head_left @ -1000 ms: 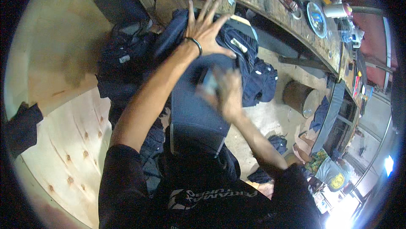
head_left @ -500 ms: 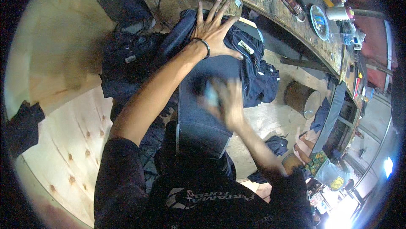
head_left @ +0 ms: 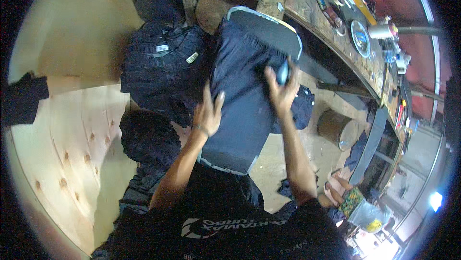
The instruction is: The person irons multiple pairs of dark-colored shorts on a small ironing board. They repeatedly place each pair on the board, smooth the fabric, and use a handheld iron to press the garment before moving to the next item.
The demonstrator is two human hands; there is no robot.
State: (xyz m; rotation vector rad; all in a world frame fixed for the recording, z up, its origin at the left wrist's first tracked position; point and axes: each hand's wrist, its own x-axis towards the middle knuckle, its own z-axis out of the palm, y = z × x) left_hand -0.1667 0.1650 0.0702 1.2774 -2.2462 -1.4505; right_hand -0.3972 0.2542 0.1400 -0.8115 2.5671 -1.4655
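Dark blue cloth (head_left: 240, 106) is stretched over a long flat board (head_left: 271, 31) with a pale rim, which lies in front of me. My right hand (head_left: 283, 89) is closed round a small, light blue, rounded thing (head_left: 282, 72) at the cloth's right edge, near the far end. It is blurred, so its kind is unclear. My left hand (head_left: 207, 116) rests on the cloth's left edge, thumb and fingers apart, with a dark band at the wrist.
Left of the board lies a heap of dark garments (head_left: 163, 63) with pale labels. A worn wooden workbench (head_left: 307, 12) runs along the far right, bearing a round dish (head_left: 360, 39) and a thread cone (head_left: 382, 31). A cylindrical stool (head_left: 337, 129) and a seated person (head_left: 357, 204) are at right.
My left hand has come back from the far end to the left edge. My right hand has moved right and away. The bunched, labelled cloth no longer covers the board's far end.
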